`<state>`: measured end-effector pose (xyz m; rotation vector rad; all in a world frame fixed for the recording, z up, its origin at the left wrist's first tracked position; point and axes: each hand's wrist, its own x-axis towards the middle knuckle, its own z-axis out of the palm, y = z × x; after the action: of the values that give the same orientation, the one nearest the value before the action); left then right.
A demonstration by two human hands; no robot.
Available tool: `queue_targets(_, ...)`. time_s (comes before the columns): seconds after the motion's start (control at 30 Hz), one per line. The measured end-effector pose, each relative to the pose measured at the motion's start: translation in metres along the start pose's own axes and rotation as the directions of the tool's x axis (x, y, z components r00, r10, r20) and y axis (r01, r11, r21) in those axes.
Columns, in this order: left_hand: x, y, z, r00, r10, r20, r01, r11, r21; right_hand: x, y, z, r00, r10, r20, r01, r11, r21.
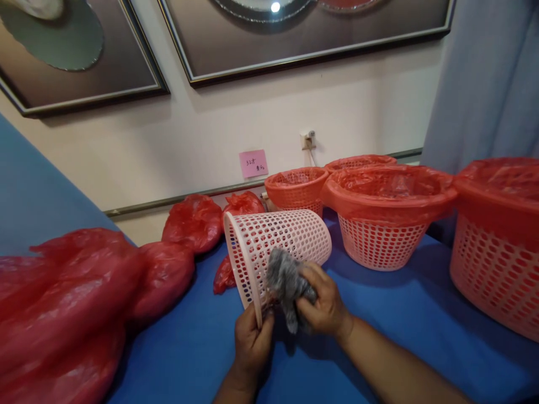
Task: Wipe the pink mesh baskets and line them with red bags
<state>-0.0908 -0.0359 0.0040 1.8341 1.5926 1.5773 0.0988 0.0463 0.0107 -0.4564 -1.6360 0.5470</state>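
Note:
A pale pink perforated plastic wastebasket [290, 227] is tipped on its side above the blue tabletop, its open mouth turned to the left. My left hand [253, 339] grips its rim at the lower edge, thumb and fingers closed around it. Bunched in my right hand [324, 303] is a grey cloth [286, 280], which lies against the basket's side near the rim. The fingers of my right hand are closed on the cloth. Part of the basket's underside is hidden behind the cloth and my hands.
Several baskets lined with red plastic bags, including a near one [383, 224] and a large one [501, 252], stand to the right. Filled red bags [76, 303] lie at left. Behind the blue table [181, 359] are a wall socket [308, 140] and a pink note [253, 164].

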Motion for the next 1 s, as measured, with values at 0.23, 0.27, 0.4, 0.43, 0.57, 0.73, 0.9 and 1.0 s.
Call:
queue_targets(0.23,0.004,0.000,-0.001,0.999,0.016,0.039,-0.019,0.997,0.070,0.019,0.062,-0.016,0.705,0.539,-0.461,-0.595,0.803,0.029)
queue_targets(0.27,0.005,0.002,0.000,0.998,0.021,0.061,-0.026,0.997,0.074,0.018,0.062,-0.016,0.726,0.516,-0.455,-0.584,0.812,-0.009)
queue_targets(0.4,0.006,0.006,0.003,0.995,0.016,0.103,-0.021,0.999,0.049,0.004,0.032,-0.005,0.945,0.201,-0.259,-0.254,0.948,-0.192)
queue_targets(0.43,0.007,0.006,0.004,0.994,0.009,0.112,-0.014,0.999,0.037,-0.002,0.022,-0.002,0.981,0.096,-0.171,-0.129,0.972,-0.198)
queue_targets(0.57,0.007,0.005,0.006,0.988,-0.028,0.152,0.031,0.999,-0.020,-0.016,-0.008,0.010,0.978,-0.191,0.081,0.198,0.976,-0.089)
queue_targets(0.73,0.009,-0.003,0.006,0.984,-0.040,0.176,0.048,0.998,-0.041,-0.005,0.019,0.006,0.990,0.061,-0.125,-0.084,0.979,-0.186)
queue_targets(0.9,0.012,-0.014,0.000,0.986,-0.001,0.168,-0.002,1.000,0.019,0.015,0.064,-0.013,0.835,0.412,-0.365,-0.514,0.821,-0.248)
queue_targets(1.0,0.014,-0.016,-0.002,0.984,-0.018,0.176,0.011,0.999,0.044,0.014,0.058,-0.013,0.864,0.369,-0.343,-0.469,0.838,-0.278)
